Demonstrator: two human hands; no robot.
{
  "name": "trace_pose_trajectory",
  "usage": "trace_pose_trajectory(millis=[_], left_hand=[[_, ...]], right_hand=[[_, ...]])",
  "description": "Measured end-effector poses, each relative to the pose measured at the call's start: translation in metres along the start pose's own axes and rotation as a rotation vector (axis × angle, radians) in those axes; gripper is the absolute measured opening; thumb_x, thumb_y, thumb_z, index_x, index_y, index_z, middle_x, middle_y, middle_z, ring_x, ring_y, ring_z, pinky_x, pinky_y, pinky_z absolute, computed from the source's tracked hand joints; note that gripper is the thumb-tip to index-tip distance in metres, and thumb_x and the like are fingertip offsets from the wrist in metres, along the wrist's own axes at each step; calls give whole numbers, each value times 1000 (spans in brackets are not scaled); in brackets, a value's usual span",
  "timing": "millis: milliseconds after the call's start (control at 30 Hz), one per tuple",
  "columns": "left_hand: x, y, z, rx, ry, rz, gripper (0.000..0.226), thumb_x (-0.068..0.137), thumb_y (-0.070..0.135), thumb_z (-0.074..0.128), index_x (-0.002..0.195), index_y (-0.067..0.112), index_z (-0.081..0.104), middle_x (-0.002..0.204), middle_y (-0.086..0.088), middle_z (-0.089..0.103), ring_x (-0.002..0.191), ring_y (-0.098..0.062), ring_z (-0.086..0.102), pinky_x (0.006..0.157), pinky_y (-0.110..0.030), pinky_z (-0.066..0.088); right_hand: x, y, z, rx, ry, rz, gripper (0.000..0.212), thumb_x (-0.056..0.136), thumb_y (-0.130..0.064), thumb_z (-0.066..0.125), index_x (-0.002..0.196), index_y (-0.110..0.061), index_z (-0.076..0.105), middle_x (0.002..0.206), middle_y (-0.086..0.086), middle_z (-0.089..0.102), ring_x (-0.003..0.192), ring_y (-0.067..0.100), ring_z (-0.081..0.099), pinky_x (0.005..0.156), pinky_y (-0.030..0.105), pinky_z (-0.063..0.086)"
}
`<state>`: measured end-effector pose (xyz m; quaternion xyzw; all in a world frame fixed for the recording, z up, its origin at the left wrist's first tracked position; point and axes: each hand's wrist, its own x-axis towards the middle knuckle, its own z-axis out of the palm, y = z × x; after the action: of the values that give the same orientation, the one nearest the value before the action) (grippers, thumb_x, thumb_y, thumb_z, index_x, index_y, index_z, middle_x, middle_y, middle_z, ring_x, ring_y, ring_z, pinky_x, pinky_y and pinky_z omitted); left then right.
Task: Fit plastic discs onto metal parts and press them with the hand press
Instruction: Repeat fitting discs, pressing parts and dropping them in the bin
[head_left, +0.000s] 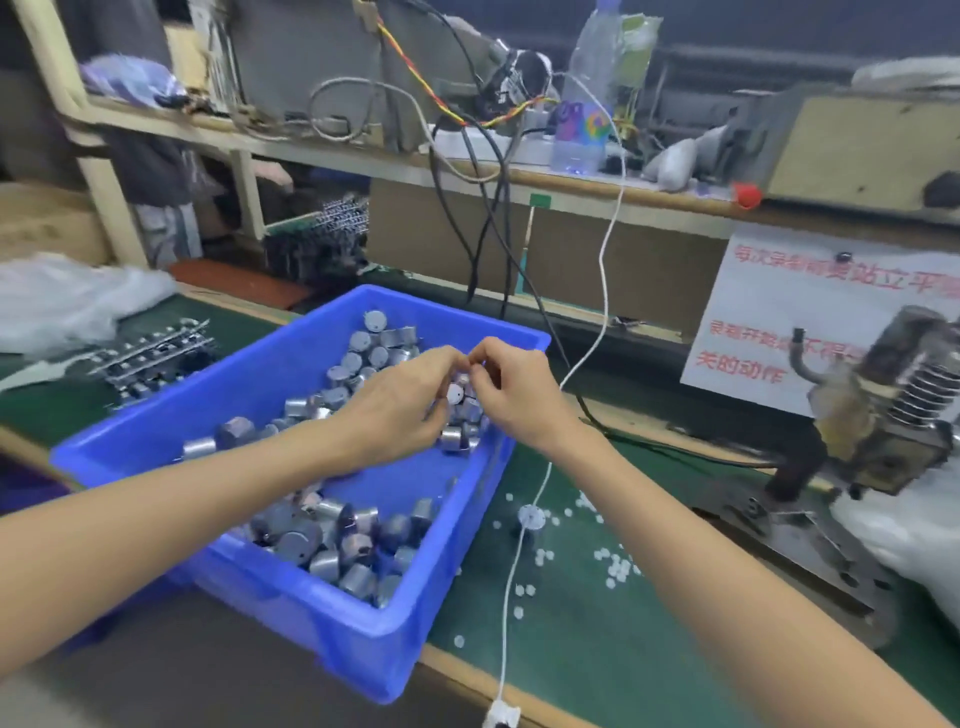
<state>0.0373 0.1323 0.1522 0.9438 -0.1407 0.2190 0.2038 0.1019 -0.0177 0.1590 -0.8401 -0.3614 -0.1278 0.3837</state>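
Over bin (332, 639) beside cable (605, 291), left hand (400, 405) and right hand (514, 389) pinch one metal part (455, 395).

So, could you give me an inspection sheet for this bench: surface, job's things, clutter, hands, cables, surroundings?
Surface: green mat.
Job's things: blue bin of metal parts; white discs scattered on the mat to its right; hand press at far right.
Clutter: plastic bag and metal strips left of the bin; water bottle on the shelf.
Hands: left hand and right hand meet over the bin, both pinching a small part with a white face.
Cables: white cable runs from the shelf across the mat; black cables hang behind the bin.
Surroundings: white sign with red writing; a person behind the shelf.
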Motion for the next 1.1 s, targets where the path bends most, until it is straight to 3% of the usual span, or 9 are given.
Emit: trace_pose_trajectory(millis=[67, 167, 267, 367, 467, 600, 767, 933, 1100], left_hand=[[-4, -27, -2, 168, -161, -131, 34, 85, 4, 45, 118, 13, 46, 100, 0, 51, 91, -29, 54, 61, -34, 35], [-7, -62, -5, 400, -612, -321, 35, 84, 7, 50, 119, 11, 50, 117, -9, 53, 104, -30, 54, 73, -38, 45], [-11, -81, -1, 258, -1008, -424, 32, 84, 31, 65, 111, 14, 63, 109, -5, 63, 100, -23, 59, 88, -37, 50], [-16, -83, 14, 182, -1191, -433, 43, 76, 53, 69, 99, 16, 63, 107, -1, 65, 98, -20, 60, 89, -35, 48], [-18, -84, 28, 222, -1180, -343, 30, 79, 47, 69, 89, 22, 56, 92, 2, 59, 89, -21, 56, 88, -37, 47], [-18, -79, 25, 174, -1094, -308, 32, 81, 38, 67, 88, 8, 60, 85, -5, 61, 75, -19, 51, 72, -34, 47], [-2, -51, -8, -76, -470, -317, 17, 77, 22, 65, 87, 14, 54, 78, -2, 62, 74, -18, 54, 64, -27, 44], [21, 11, -14, -237, 13, -317, 27, 76, 29, 68, 81, 16, 44, 73, 3, 59, 69, -15, 53, 62, -31, 42], [50, 79, 32, -166, -185, -236, 28, 81, 27, 66, 91, 11, 44, 90, -7, 60, 89, -27, 56, 74, -38, 47]], right_hand=[[14, -9, 19, -44, -134, 13, 17, 89, -4, 49, 95, -2, 65, 71, 13, 64, 70, 28, 53, 69, 32, 39], [31, -14, 44, -216, -454, 66, 21, 89, -6, 47, 100, 1, 64, 93, 20, 66, 84, 31, 58, 67, 30, 39], [37, -9, 59, -392, -830, 153, 19, 87, -6, 44, 94, -2, 62, 78, 13, 64, 65, 24, 64, 56, 30, 51], [37, -6, 65, -483, -978, 163, 15, 86, -8, 48, 90, -8, 63, 73, 8, 66, 53, 17, 60, 50, 24, 49], [37, -5, 67, -495, -997, 134, 19, 85, -10, 52, 97, -9, 67, 74, 5, 67, 53, 13, 61, 48, 21, 47], [35, -6, 65, -431, -908, 93, 20, 88, -14, 52, 96, -4, 67, 76, 9, 70, 52, 13, 60, 57, 25, 50], [29, -12, 53, -238, -582, 26, 28, 94, -30, 49, 83, -7, 61, 70, 7, 64, 71, 25, 63, 66, 35, 51], [10, 0, 4, 596, -152, 275, 17, 94, -26, 58, 92, -9, 62, 63, -2, 66, 54, 13, 60, 53, 25, 47], [-48, 44, -42, 656, 110, 382, 17, 87, -24, 65, 79, -9, 61, 59, -5, 67, 49, 6, 58, 48, 19, 45]])
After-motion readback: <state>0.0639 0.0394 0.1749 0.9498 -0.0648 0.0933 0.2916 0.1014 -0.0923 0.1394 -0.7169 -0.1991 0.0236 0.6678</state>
